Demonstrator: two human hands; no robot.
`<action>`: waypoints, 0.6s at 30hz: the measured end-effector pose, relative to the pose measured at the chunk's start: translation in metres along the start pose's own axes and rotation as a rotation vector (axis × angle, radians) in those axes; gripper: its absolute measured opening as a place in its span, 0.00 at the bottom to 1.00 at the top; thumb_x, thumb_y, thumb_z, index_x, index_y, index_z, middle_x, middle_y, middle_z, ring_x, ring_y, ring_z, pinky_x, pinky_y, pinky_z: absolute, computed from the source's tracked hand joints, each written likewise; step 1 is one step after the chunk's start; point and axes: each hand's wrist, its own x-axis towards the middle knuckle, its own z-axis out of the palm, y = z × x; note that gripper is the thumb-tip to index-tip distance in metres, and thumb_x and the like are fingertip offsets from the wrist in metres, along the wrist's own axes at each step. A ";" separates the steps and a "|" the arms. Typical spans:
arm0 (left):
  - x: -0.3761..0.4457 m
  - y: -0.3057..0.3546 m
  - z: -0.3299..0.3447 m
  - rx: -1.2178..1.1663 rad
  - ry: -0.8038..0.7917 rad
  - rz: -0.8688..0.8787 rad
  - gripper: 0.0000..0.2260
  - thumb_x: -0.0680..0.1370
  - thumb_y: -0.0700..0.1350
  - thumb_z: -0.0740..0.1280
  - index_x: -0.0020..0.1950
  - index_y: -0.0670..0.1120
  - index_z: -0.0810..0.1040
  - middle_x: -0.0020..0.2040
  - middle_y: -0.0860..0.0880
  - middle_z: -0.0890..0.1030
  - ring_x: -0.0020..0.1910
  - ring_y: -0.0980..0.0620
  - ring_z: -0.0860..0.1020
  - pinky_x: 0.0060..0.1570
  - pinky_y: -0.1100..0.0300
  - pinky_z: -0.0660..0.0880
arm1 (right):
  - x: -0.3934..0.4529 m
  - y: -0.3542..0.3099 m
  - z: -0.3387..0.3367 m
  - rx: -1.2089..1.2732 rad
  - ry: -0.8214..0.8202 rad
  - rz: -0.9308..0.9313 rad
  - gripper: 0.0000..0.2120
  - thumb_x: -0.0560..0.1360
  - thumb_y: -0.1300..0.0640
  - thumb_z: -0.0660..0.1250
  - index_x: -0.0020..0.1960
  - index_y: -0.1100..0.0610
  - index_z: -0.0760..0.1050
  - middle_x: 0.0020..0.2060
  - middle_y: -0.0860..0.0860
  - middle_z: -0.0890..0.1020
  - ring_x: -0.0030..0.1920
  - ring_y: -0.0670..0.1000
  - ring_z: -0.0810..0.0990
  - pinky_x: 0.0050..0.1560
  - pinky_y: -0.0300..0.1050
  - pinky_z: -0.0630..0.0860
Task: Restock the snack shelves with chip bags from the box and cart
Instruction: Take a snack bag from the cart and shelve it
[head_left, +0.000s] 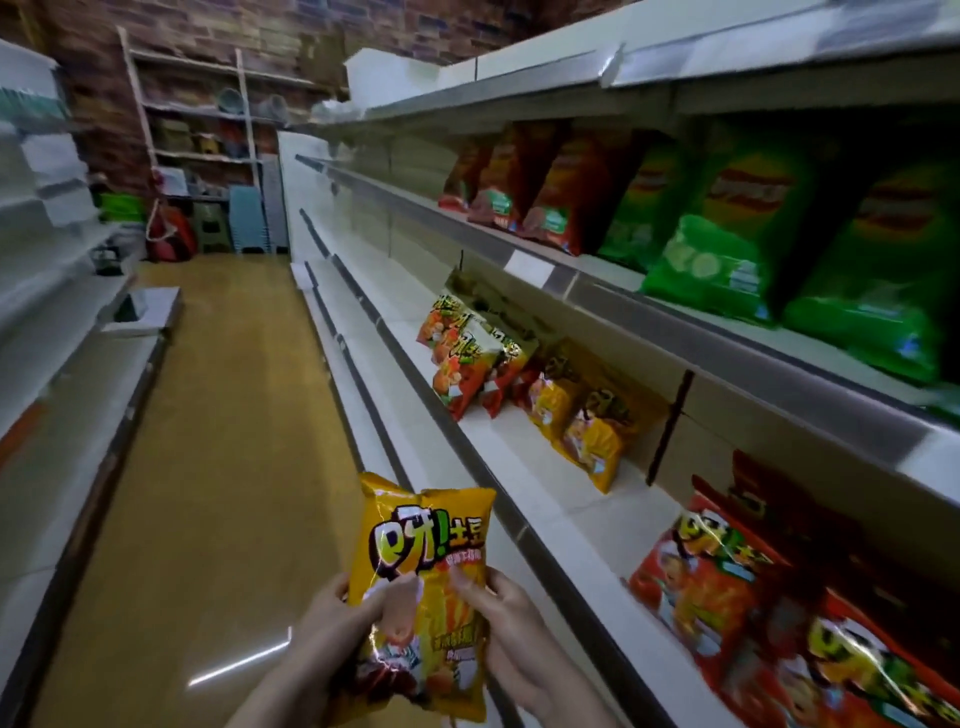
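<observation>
Yellow bag up in both hands, shelf gap off to the right

Both hands on it now. Yellow chip bag (423, 587) is upright, long axis near vertical, top edge leaning slightly away from the person, held low centre over the aisle floor (218, 415). Left hand (332, 618) grips the left edge, thumb across the front. Right hand (506, 613) grips the right edge, thumb also pressed on the front. Fingers of both curl behind the bag.

Target, by my read: yellow bags on the middle shelf (587, 431), up and fwd-right of the hands. Right hand's nearer that shelf edge (524, 525). So the bag probably needs carrying up and right, kept upright, into the white gap beside them. Red bags (711, 577) sit further right, same shelf.
</observation>
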 end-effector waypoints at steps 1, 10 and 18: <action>0.024 0.016 -0.009 0.031 -0.035 0.010 0.45 0.50 0.64 0.81 0.62 0.47 0.75 0.51 0.41 0.84 0.47 0.39 0.84 0.51 0.41 0.79 | 0.020 -0.006 0.007 0.046 0.027 -0.012 0.26 0.70 0.50 0.74 0.64 0.59 0.75 0.55 0.57 0.84 0.58 0.59 0.82 0.63 0.60 0.75; 0.185 0.124 0.024 0.217 -0.388 0.160 0.33 0.62 0.60 0.79 0.62 0.52 0.72 0.53 0.47 0.84 0.49 0.47 0.84 0.51 0.48 0.81 | 0.150 -0.086 -0.041 0.189 0.316 -0.264 0.21 0.73 0.55 0.69 0.65 0.59 0.74 0.54 0.60 0.84 0.54 0.61 0.84 0.53 0.57 0.80; 0.348 0.161 0.088 0.466 -0.329 0.236 0.29 0.78 0.42 0.67 0.76 0.50 0.59 0.65 0.46 0.73 0.63 0.48 0.73 0.57 0.55 0.75 | 0.280 -0.108 -0.116 0.297 0.712 -0.421 0.32 0.63 0.39 0.78 0.64 0.40 0.73 0.60 0.49 0.81 0.59 0.53 0.81 0.61 0.58 0.76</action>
